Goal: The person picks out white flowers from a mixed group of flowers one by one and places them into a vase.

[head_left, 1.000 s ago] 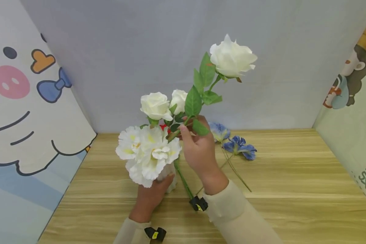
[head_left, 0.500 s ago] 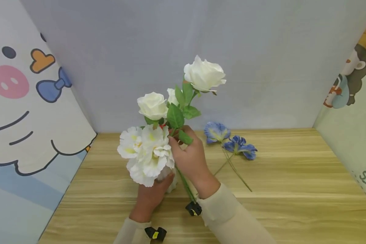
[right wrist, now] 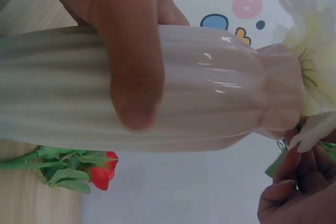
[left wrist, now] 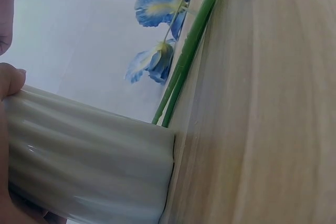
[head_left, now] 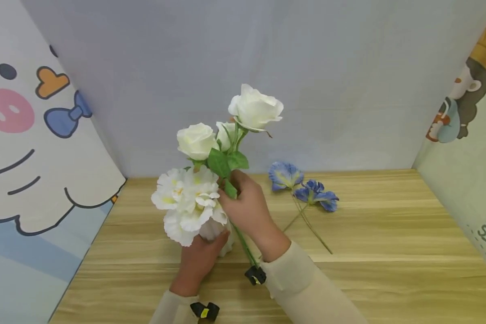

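A white ribbed vase (right wrist: 205, 93) stands upright on the table, gripped low around its side by my left hand (head_left: 200, 256). Ruffled white flowers (head_left: 186, 202) spill over its front, and white roses (head_left: 197, 141) rise behind them. My right hand (head_left: 249, 209) pinches the leafy stem of a taller white rose (head_left: 256, 108). In the right wrist view, those fingers (right wrist: 294, 174) are right at the vase's mouth, under a white petal. The stem's lower end is hidden.
Two blue flowers (head_left: 317, 195) with thin stems lie right of the vase at the back. Beside the vase, a red rose (right wrist: 103, 170) lies on the wooden table (head_left: 372, 252), with green stems (left wrist: 191, 51) running toward the front. A grey backdrop (head_left: 328, 90) closes the rear.
My right hand has moved left and down, bringing the tall white rose closer to the other flowers and lower. The left hand keeps its hold on the vase.
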{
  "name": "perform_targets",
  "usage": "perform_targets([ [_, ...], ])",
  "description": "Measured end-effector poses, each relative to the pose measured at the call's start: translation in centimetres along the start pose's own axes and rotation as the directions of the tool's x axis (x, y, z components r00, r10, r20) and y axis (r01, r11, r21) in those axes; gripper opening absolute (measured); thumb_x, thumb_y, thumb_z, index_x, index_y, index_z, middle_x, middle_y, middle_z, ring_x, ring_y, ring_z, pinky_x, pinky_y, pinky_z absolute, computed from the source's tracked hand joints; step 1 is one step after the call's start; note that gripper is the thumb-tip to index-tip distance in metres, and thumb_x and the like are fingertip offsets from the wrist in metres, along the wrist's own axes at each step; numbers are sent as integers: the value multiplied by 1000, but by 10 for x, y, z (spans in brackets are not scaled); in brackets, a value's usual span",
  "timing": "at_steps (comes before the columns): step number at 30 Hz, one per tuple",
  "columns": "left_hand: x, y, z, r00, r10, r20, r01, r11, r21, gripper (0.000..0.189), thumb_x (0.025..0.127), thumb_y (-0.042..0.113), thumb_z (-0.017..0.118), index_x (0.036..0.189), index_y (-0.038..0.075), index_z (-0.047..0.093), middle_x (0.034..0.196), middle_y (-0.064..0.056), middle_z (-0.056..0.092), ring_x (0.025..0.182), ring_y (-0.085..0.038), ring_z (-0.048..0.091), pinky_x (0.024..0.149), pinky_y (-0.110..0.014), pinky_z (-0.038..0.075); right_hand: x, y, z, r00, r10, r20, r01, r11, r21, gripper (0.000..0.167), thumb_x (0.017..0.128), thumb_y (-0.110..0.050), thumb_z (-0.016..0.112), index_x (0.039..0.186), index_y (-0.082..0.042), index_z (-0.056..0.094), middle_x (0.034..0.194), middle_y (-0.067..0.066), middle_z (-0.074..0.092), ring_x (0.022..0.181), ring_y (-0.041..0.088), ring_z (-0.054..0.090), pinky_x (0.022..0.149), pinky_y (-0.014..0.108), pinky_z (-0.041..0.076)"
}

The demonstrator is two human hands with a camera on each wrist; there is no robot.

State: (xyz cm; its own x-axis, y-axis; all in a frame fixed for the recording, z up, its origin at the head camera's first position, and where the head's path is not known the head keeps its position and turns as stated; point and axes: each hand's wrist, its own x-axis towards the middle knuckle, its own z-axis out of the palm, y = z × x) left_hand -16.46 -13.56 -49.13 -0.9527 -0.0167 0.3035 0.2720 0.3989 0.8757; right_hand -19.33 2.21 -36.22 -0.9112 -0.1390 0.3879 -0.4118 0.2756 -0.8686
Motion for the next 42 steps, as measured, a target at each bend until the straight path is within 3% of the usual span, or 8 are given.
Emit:
perform_targets([
  [4,-1,1,-1,999,-48,8,48,999,2,68,88,28,82,143,11,46,132,-6,57,119,-22,55,100,-49,44,1,4,2,1000,-17,12,17,1000,-17,6,97,-11,65,96,-6,63,78,3,59,55,10,39,54,29,37],
  [10,0,-2,0,1000,1,2,-1,1000,-15,68,88,25,83,144,12,46,135,-4,54,122,-20,53,103,-49,43,-1,4,-6,1000,-10,2,10,999,46,17,95,-9,69,111,-2,67,95,7,68,80,17,59,70,32,46],
  [15,0,-1,-1,999,37,0,-37,998,-44,73,88,22,83,148,15,42,141,-3,50,129,-21,48,107,-51,38,-1,-6,-20,1000,-13,-5,14,984,179,27,91,2,64,117,0,59,103,12,64,92,25,60,79,36,47],
  [24,-1,2,-3,999,37,4,-37,999,4,74,87,26,83,146,11,41,139,-6,49,126,-23,48,104,-52,39,6,-26,-28,987,-72,-145,118,932,343,25,100,-7,59,122,5,58,114,16,64,104,28,64,94,42,52],
  [36,2,-7,-1,997,74,7,-74,997,-24,72,86,22,85,145,17,45,138,0,51,126,-17,48,105,-49,40,14,-33,-28,986,-36,-163,91,933,347,21,100,-5,62,119,4,66,113,15,70,100,26,70,87,41,57],
  [38,2,-8,-1,996,94,0,-94,995,27,75,85,20,86,147,15,45,141,-1,50,130,-18,47,107,-49,39,14,-32,-28,987,-35,-155,87,935,343,21,98,-3,62,117,4,67,111,15,71,98,26,70,85,41,57],
  [40,1,-8,-1,987,163,-1,-161,974,157,75,84,19,87,146,10,46,142,-6,51,132,-22,47,107,-50,39,15,-30,-28,990,-40,-139,85,938,337,20,97,-2,63,115,4,68,109,15,71,96,27,71,84,42,58],
  [42,2,-8,-2,958,286,15,-274,900,338,67,82,19,87,138,3,52,136,-13,55,129,-28,51,103,-53,43,17,-28,-27,992,-50,-118,86,944,320,19,94,0,63,112,4,69,106,15,71,94,26,70,82,41,58],
])
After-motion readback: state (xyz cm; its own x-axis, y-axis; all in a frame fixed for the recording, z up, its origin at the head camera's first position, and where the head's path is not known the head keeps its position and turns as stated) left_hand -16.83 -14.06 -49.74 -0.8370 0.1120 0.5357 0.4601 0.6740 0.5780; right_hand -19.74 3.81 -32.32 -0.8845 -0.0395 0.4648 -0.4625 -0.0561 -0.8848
